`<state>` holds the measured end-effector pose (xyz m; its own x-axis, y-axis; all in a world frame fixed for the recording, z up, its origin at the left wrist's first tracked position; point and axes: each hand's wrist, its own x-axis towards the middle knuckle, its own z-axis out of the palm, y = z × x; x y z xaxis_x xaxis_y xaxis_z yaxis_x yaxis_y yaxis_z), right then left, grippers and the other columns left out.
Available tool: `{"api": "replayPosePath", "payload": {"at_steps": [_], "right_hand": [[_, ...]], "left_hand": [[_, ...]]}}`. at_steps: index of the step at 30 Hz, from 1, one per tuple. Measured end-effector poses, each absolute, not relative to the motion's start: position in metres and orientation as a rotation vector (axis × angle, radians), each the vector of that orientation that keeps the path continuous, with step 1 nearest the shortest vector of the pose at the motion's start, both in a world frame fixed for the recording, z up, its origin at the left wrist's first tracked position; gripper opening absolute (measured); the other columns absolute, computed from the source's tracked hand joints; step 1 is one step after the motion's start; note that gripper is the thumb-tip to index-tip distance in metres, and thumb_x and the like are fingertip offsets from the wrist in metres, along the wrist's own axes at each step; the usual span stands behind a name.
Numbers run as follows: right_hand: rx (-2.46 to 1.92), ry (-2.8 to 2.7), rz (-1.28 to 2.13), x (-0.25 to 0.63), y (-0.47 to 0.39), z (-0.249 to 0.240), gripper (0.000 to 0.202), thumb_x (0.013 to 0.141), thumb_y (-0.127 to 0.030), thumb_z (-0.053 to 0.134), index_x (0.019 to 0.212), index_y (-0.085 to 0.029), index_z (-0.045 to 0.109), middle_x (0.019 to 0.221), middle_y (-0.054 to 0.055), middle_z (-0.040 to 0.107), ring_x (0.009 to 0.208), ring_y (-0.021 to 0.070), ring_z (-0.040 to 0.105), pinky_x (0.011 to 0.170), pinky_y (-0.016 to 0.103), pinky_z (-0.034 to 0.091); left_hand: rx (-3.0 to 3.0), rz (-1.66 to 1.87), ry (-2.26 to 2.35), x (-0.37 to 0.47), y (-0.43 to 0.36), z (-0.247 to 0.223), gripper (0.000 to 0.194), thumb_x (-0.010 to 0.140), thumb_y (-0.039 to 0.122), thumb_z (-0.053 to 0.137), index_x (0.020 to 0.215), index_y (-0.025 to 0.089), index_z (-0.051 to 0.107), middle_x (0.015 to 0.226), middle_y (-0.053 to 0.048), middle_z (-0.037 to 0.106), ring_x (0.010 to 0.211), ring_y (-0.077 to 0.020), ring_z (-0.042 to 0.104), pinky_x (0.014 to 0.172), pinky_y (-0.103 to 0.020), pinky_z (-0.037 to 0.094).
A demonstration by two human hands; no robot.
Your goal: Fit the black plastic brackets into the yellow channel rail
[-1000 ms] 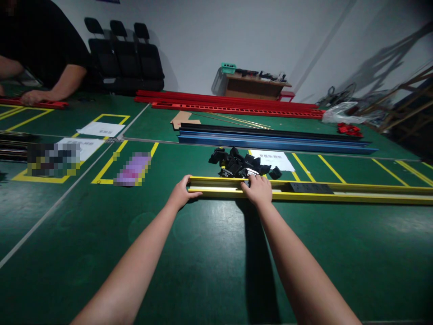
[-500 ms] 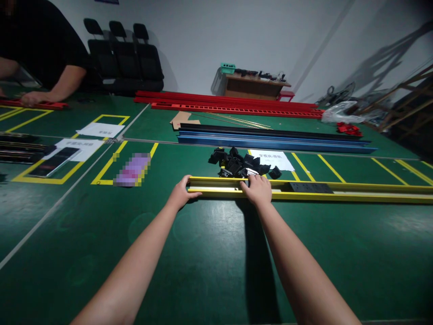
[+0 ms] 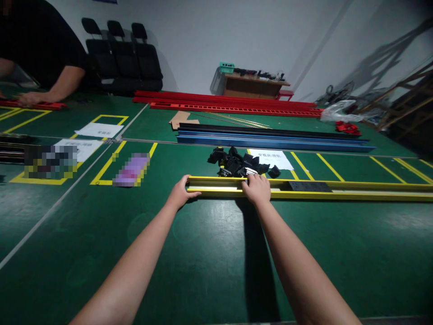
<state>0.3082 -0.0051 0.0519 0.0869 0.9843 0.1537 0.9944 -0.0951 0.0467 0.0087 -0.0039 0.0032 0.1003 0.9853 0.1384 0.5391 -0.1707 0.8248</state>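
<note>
A long yellow rail [image 3: 352,197] with an open channel lies across the green table in front of me. My left hand [image 3: 181,192] grips its left end, thumb on the near side and fingers at the far side. Farther right along it, my right hand [image 3: 257,187] is closed over the channel, with the thumb inside and the fingers at the far wall. Whatever lies under that palm is hidden. A flat black module [image 3: 309,186] sits in the channel to the right of this hand. Just behind the rail is a heap of small black plastic parts [image 3: 233,162].
Behind the heap lie a printed sheet [image 3: 270,159], blue rails [image 3: 270,141] and red rails [image 3: 230,103]. A blurred purple object [image 3: 131,169] is at left. A co-worker's hand [image 3: 32,98] rests on a red rail at far left. Yellow tape [image 3: 331,168] marks the table.
My right thumb has shifted slightly to the right along the channel. My left hand keeps its grip on the rail's end, and the rail has hardly moved.
</note>
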Motion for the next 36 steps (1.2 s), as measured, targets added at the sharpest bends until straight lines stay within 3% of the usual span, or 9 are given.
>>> {"api": "replayPosePath", "payload": {"at_steps": [6, 16, 36], "right_hand": [[-2.263, -2.054, -0.21, 0.3094, -0.0042, 0.0507, 0.041, 0.085, -0.047, 0.035, 0.1, -0.017, 0.059, 0.105, 0.011, 0.058, 0.1, 0.0271, 0.045, 0.088, 0.037, 0.029], [-2.282, -2.06, -0.181, 0.3086, -0.0032, 0.0528, 0.035, 0.085, -0.037, 0.037, 0.102, -0.016, 0.059, 0.107, 0.012, 0.058, 0.101, 0.0267, 0.045, 0.089, 0.037, 0.028], [-2.261, -2.045, -0.183, 0.3102, -0.003, 0.0507, 0.031, 0.084, -0.033, 0.039, 0.1, -0.015, 0.06, 0.101, 0.012, 0.059, 0.098, 0.0254, 0.046, 0.086, 0.035, 0.03]], "left_hand": [[1.772, 0.959, 1.479, 0.0085, -0.0037, 0.0028, 0.079, 0.056, 0.047, 0.075, 0.122, 0.019, 0.042, 0.117, -0.013, 0.059, 0.11, -0.0266, 0.057, 0.095, -0.041, 0.044], [1.769, 0.961, 1.488, 0.0088, -0.004, 0.0033, 0.078, 0.055, 0.046, 0.076, 0.121, 0.019, 0.042, 0.117, -0.012, 0.059, 0.11, -0.0262, 0.057, 0.095, -0.039, 0.045], [1.774, 0.952, 1.488, 0.0089, -0.0049, 0.0062, 0.077, 0.056, 0.046, 0.075, 0.12, 0.02, 0.043, 0.115, -0.012, 0.06, 0.109, -0.0269, 0.057, 0.095, -0.041, 0.045]]}}
